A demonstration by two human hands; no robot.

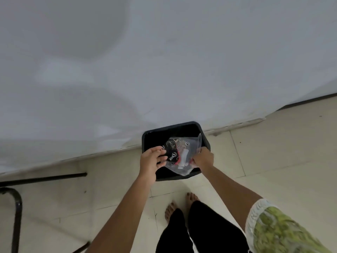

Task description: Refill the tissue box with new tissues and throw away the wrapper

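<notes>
A clear plastic tissue wrapper (184, 154) with black and red print is spread over the mouth of a black waste bin (205, 137) that stands on the floor against a white wall. My left hand (151, 161) grips the wrapper's left end, fingers curled over the printed part. My right hand (203, 157) pinches the wrapper's right edge above the bin's right rim. The wrapper hangs partly inside the bin. The tissue box is not in view.
Pale floor tiles (273, 152) surround the bin. My bare feet (182, 203) stand just behind it. Black metal furniture legs (16, 216) stand at the lower left, with a black bar (45, 178) lying along the wall's base.
</notes>
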